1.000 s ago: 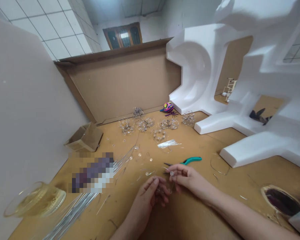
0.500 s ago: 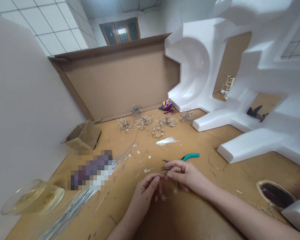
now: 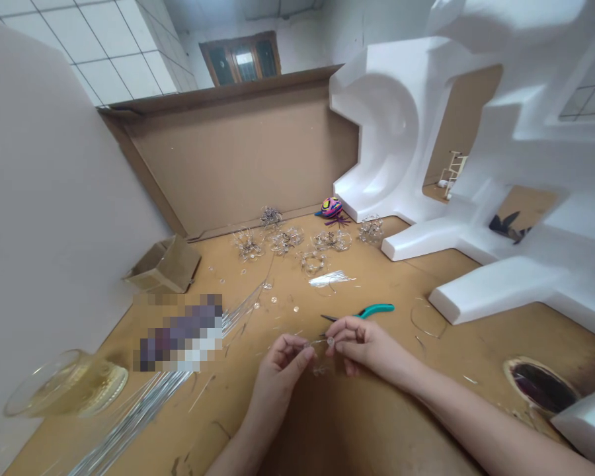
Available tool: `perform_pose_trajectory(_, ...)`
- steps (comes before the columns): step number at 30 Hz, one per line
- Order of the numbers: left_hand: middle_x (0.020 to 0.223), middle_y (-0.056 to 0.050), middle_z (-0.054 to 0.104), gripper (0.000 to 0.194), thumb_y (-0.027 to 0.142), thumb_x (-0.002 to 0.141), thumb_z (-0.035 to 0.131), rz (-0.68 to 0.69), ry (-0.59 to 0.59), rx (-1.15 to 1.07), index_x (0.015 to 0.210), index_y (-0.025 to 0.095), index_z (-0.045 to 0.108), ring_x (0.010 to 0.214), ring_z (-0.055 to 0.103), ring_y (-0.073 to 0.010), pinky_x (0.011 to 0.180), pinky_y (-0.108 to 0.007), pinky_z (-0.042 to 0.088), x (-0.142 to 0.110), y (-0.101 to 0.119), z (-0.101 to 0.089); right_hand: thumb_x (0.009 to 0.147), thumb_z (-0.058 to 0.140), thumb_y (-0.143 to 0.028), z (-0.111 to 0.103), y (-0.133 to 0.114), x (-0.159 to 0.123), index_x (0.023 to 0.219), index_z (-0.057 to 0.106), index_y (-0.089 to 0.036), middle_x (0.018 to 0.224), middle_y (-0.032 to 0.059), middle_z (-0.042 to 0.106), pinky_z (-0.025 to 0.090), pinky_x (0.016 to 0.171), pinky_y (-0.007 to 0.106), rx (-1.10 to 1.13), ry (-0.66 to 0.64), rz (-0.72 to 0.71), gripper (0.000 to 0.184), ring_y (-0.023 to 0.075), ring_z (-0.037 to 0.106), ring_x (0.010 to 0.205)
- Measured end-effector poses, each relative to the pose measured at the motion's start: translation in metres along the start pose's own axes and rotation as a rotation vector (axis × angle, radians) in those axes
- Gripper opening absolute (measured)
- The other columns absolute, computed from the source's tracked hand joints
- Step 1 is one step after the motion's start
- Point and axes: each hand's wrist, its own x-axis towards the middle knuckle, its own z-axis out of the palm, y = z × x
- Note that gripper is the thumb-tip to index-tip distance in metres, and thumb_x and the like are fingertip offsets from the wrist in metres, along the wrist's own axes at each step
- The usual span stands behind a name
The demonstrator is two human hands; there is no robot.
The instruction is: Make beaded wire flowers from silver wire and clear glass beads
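Note:
Between my two hands a short wire (image 3: 318, 342) with clear beads is stretched above the table. My left hand (image 3: 283, 363) pinches its left end between thumb and fingers. At the other end, my right hand (image 3: 365, 345) is closed on the wire beside a clear bead (image 3: 330, 342). A faint, blurred beaded part hangs just below the fingers. Just behind my right hand lie teal-handled pliers (image 3: 377, 310), their jaws pointing left and partly covered by the fingers. Several loose clear beads (image 3: 296, 309) are scattered beyond my left hand.
Beaded wire pieces (image 3: 286, 240) sit at the back near a colourful ball (image 3: 332, 207). Short wires (image 3: 328, 278) lie mid-table. At left are a wire bundle (image 3: 129, 423), a glass bowl (image 3: 69, 383) and a cardboard box (image 3: 166, 264). White foam (image 3: 490, 284) borders the right.
My left hand has moved slightly left and up, away from my right fingers. The wire with its bead now shows stretched between the hands; the beads hanging lower have swung up.

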Motion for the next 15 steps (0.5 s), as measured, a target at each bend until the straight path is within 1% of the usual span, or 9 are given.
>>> perform_pose_trajectory(5,0.068,-0.001,0.063,0.02,0.032,0.061,0.072,0.071,0.024,0.113,0.072,0.017,0.064,0.068,0.056,-0.0155,0.065,-0.025,0.044,-0.0019,-0.0016,0.002,0.068,0.058,-0.043,0.0018,-0.0022,-0.0022,0.075,0.054,-0.016,0.055,-0.0032,0.058,0.036,0.043,0.021,-0.077,-0.008,0.031,0.028,0.0078,0.05,0.04)
perform_pose_trajectory(10,0.079,-0.004,0.066,0.013,0.028,0.066,0.069,0.172,0.006,0.258,0.076,0.02,0.07,0.078,0.058,-0.0188,0.073,-0.026,0.044,-0.004,-0.0036,0.0006,0.07,0.056,-0.045,0.0032,-0.001,-0.0029,0.071,0.053,-0.017,0.047,-0.0065,0.051,0.029,0.038,0.019,-0.15,0.005,0.022,0.029,0.0052,0.042,0.034)
perform_pose_trajectory(12,0.084,-0.005,0.067,0.014,0.028,0.068,0.067,0.186,0.002,0.272,0.08,0.021,0.071,0.082,0.058,-0.0198,0.074,-0.026,0.044,-0.0054,-0.0044,0.0001,0.071,0.054,-0.047,0.0038,-0.0002,-0.0026,0.071,0.051,-0.018,0.046,-0.0076,0.049,0.028,0.037,0.019,-0.147,-0.001,0.003,0.03,0.0051,0.041,0.033)
perform_pose_trajectory(15,0.087,-0.005,0.067,0.017,0.029,0.069,0.066,0.158,0.002,0.217,0.084,0.021,0.069,0.083,0.058,-0.0199,0.074,-0.027,0.045,-0.0063,-0.0062,0.001,0.073,0.051,-0.05,0.0049,0.001,-0.0021,0.071,0.047,-0.019,0.046,-0.0083,0.046,0.027,0.038,0.019,-0.139,-0.005,-0.007,0.032,0.0056,0.04,0.033)
